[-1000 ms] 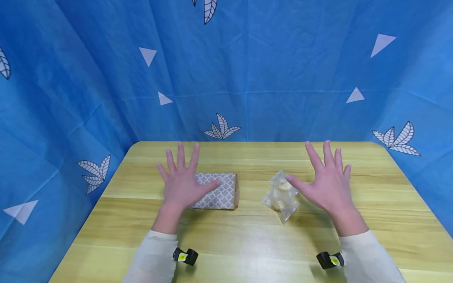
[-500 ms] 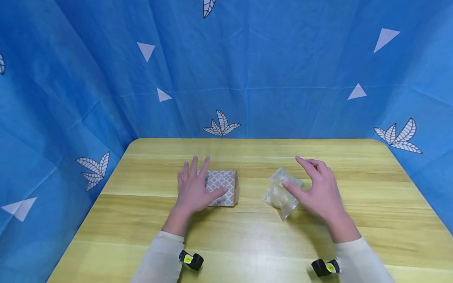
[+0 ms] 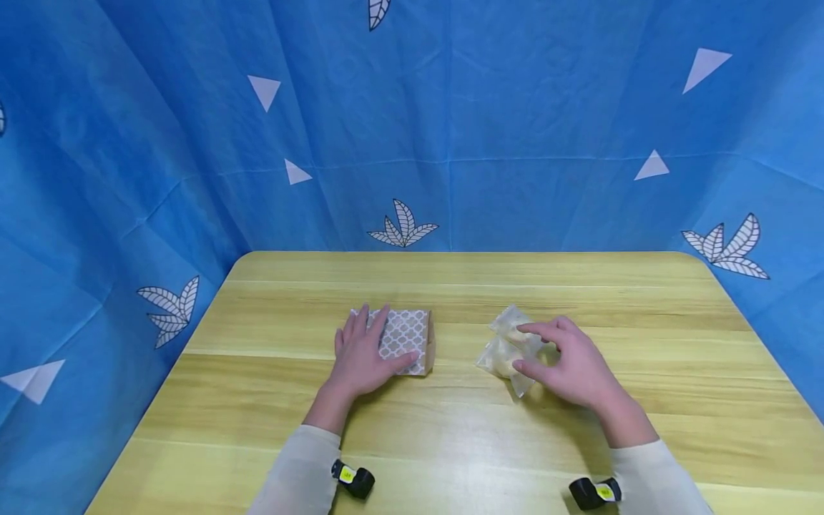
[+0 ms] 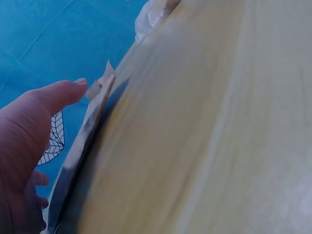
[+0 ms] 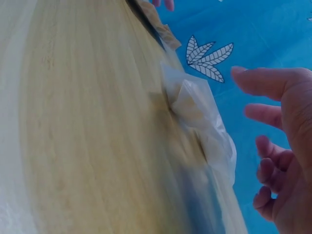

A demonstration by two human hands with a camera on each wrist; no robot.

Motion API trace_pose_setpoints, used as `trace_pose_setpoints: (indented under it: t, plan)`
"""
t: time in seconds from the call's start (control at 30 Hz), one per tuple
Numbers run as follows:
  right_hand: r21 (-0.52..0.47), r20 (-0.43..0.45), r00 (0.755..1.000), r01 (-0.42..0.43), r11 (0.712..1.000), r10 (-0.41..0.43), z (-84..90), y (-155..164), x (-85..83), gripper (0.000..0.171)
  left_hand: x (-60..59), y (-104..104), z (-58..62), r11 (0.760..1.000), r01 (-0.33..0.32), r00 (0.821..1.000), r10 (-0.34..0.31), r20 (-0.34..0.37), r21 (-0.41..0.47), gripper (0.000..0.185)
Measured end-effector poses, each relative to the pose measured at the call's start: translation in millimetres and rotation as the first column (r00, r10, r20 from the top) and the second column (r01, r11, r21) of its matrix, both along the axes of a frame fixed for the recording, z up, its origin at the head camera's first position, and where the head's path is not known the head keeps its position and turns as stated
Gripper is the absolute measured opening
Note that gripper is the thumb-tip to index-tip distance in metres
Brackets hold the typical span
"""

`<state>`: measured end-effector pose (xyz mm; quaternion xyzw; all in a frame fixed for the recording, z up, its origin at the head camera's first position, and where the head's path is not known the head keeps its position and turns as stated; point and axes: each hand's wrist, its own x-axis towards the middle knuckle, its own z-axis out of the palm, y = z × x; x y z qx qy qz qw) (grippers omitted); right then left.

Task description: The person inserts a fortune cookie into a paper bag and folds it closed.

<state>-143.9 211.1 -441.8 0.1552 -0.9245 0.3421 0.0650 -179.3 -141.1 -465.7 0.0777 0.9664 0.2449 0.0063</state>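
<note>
Hands down on the yellow table (image 3: pixel 450 443), lowered from spread-open a second ago. Left hand (image 3: pixel 362 355) lies flat, fingers straight, on the patterned box (image 3: pixel 407 342). Right hand (image 3: pixel 571 365) curls over the clear plastic bag (image 3: pixel 505 348), apparently just touching, grip not yet closed.

A pale wooden table (image 3: pixel 450 443) — backed by a blue leaf-and-triangle patterned cloth (image 3: pixel 450 107).
</note>
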Motion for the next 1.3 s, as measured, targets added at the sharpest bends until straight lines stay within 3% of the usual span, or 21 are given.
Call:
trace_pose_setpoints:
  t: [0.43, 0.7, 0.9, 1.13, 1.3]
  plan:
    - [0.035, 0.056, 0.995, -0.082, 0.996, 0.080, -4.7, 0.7, 0.7, 0.047, -0.2, 0.8, -1.7, 0.995, 0.021, 0.999, -0.018, 0.030, -0.094, 0.097]
    - [0.022, 0.090, 0.991, -0.101, 0.995, 0.099, -4.7, 0.6, -3.5, 0.051, -6.3, -1.9, 12.1, 0.978, 0.094, 0.995, -0.085, 0.058, -0.188, 0.108]
    - [0.008, 0.213, 0.962, -0.174, 0.985, 0.168, -1.7, 2.8, -5.3, 0.059, -15.6, -7.4, 17.5, 0.981, 0.138, 0.987, -0.125, 0.102, -0.133, 0.123]
    - [0.027, 0.208, 0.960, -0.197, 0.980, 0.187, -3.4, -3.1, -6.0, 0.056, -21.0, -9.9, 14.8, 0.978, 0.157, 0.979, -0.136, 0.151, -0.135, 0.130]
    - [0.040, 0.182, 0.969, -0.177, 0.983, 0.167, -4.0, -8.4, -7.2, 0.059, -22.9, -7.8, 10.2, 0.978, 0.145, 0.984, -0.127, 0.121, -0.151, 0.134]
